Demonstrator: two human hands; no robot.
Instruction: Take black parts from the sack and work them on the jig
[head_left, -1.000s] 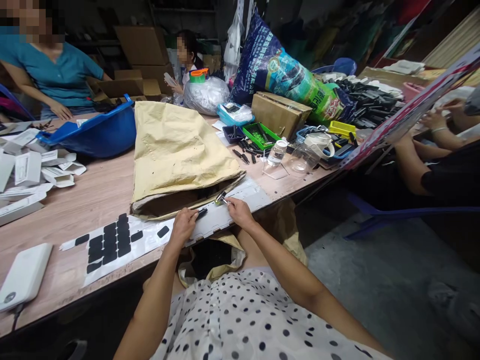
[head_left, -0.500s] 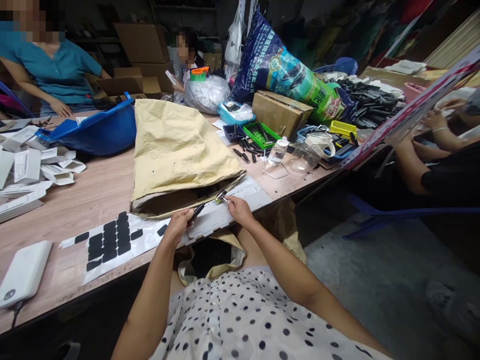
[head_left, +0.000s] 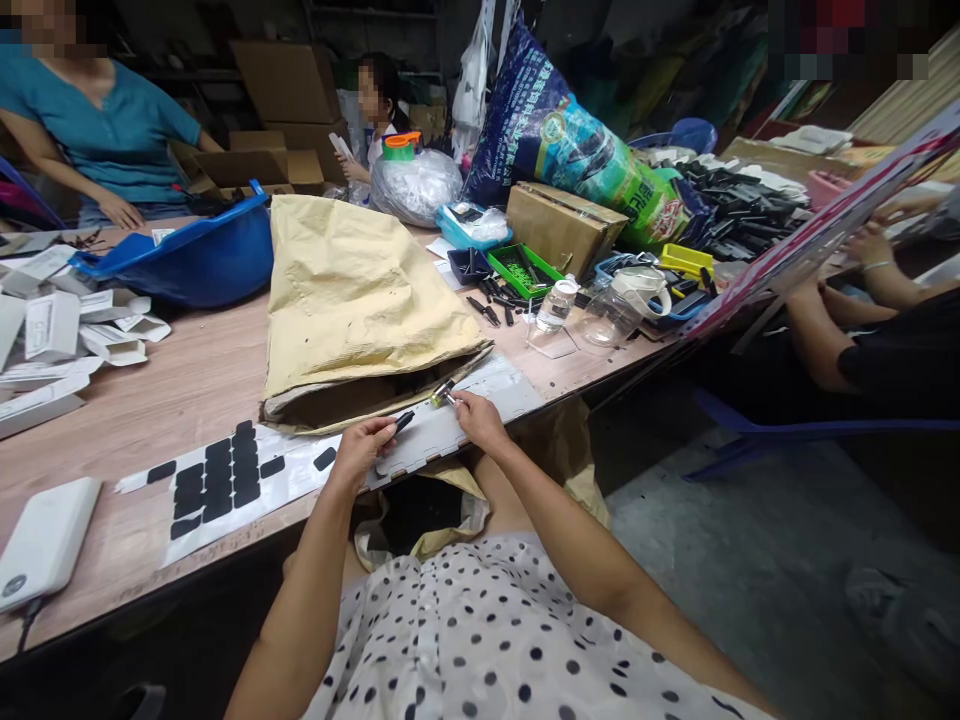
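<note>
Black piece (head_left: 405, 420) pinched in left hand (head_left: 364, 450), metal-headed tool (head_left: 441, 394) (hammer, perhaps) gripped in right hand (head_left: 480, 421). Holding step, we judge; next move needs steady pinch.

Dim workroom with a long bench (head_left: 195, 370)

The bench has a wood-grain top, lit more brightly than the dark shelving (head_left: 375, 14) behind it. At right, a blue plastic chair (head_left: 795, 428) stands on grey floor (head_left: 697, 560).

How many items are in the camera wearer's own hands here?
2: a black piece in the left hand and a metal-headed tool in the right hand. Anything tucked inside either grip would be hidden.
</note>
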